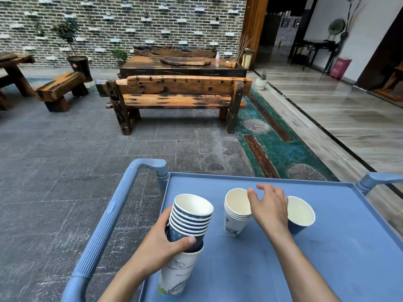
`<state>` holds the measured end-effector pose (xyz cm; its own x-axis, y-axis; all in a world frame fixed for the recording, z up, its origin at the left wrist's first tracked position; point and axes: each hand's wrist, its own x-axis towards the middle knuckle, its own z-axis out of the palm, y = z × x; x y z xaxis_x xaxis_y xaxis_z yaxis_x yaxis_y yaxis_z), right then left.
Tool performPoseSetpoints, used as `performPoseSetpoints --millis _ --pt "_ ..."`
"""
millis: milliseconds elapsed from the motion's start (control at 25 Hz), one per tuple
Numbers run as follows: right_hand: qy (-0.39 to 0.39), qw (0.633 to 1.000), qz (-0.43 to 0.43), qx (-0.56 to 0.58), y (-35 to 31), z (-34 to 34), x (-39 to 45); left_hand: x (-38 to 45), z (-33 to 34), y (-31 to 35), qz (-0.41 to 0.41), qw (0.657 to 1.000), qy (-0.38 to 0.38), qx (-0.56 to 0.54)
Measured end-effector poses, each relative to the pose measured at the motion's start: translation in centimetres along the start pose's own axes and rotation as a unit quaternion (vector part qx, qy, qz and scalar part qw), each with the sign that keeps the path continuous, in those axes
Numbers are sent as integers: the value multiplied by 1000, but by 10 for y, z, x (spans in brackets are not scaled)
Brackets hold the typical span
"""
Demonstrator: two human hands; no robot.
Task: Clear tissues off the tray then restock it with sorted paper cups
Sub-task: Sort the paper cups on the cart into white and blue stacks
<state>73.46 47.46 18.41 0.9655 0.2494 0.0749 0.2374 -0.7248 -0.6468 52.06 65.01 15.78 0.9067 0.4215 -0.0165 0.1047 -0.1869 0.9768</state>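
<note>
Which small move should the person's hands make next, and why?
Probably lift the stack of dark blue paper cups out of the white printed paper cup. The left hand grips the blue stack, nested in a differently coloured cup; the right hand hovers open.

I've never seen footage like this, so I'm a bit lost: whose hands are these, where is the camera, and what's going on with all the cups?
There is no machine here. A person wears one camera on the head, looking down at their own arms. The left hand grips a stack of dark blue cups nested in a white printed cup. The right hand hovers open over a short stack of white cups. A single blue cup stands behind it. All sit on a blue cart tray.
</note>
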Motion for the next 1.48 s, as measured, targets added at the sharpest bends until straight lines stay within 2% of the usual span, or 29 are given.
performPoseSetpoints --millis 40,120,200,280,360,440,640,760,920,1040,1240,1360,1480 --pt "-10 999 -16 29 -10 -8 -2 2 3 2 -1 1000 -6 -6" --pt "-117 982 -1 146 -33 -17 -8 4 5 8 -1 1000 -18 -9" --pt "-255 935 40 242 -48 -23 -20 7 11 17 5 999 -40 -6" --pt "-352 896 59 265 -53 -22 -30 9 16 23 6 999 -53 -4" --pt "-398 864 69 301 -50 -20 -35 8 20 27 2 998 -60 -13" --pt "-401 856 74 318 -46 -20 -34 5 22 30 -4 997 -67 -24" --pt "-378 860 94 329 -36 -24 -27 -2 17 29 -16 991 -134 -2" --pt "-358 864 92 343 -29 -31 -22 -1 16 25 -22 991 -130 29" --pt "-313 867 105 373 -22 -49 -17 -1 17 20 -27 993 -111 13" --pt "-211 877 93 422 -16 -90 -3 1 10 20 -23 997 -71 -10" --pt "49 888 73 451 11 -183 13 33 1 54 55 992 42 -104" --pt "123 898 65 417 30 -210 8 62 9 90 117 986 65 -104" --pt "152 911 73 377 48 -216 6 87 32 113 158 983 57 -78"
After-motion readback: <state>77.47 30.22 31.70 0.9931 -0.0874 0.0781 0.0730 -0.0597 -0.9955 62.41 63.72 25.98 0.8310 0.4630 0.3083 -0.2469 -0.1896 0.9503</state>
